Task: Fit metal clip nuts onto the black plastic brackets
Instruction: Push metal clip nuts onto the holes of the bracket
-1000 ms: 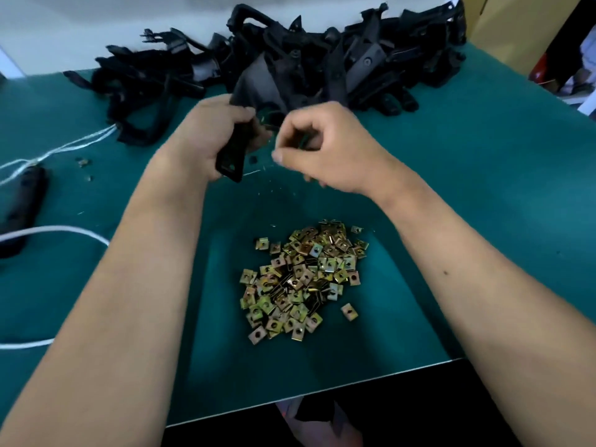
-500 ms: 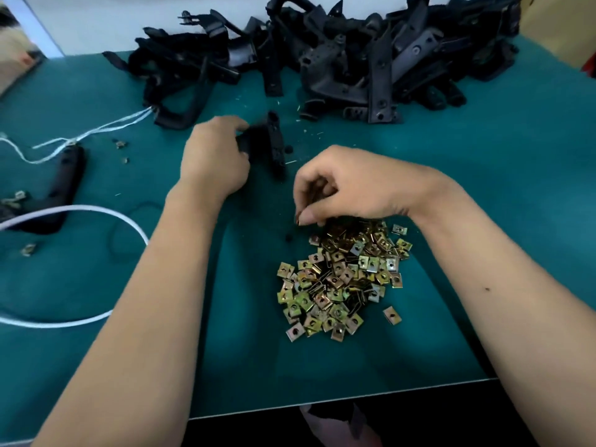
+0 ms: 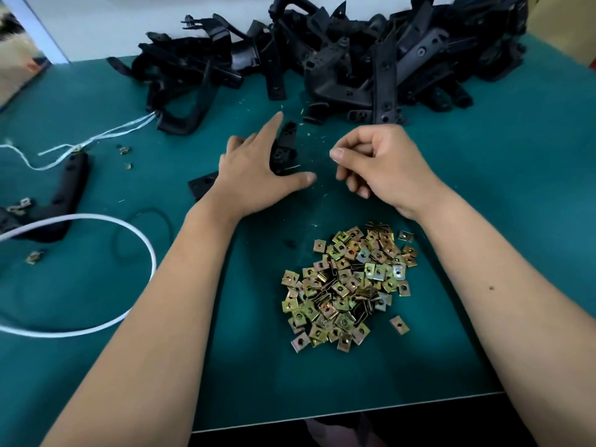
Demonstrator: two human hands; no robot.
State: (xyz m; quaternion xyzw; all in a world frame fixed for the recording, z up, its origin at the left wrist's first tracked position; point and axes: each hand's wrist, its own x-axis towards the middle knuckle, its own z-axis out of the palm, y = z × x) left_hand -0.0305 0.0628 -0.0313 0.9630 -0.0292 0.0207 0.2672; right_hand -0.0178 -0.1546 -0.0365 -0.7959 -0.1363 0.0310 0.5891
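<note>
Head view: bracket [image 3: 283, 149] lies under left hand [image 3: 254, 175] fingers [image 3: 270, 130].

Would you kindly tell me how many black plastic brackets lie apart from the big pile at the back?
2: one black plastic bracket under the left hand; a second black bracket at far left, beside the white cord. More may be hidden.

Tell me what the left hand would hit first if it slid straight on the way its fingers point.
The left hand lies open on a black bracket, fingers pointing away. Straight on is bare green mat, then probably the bracket pile; depth is unclear.
</note>
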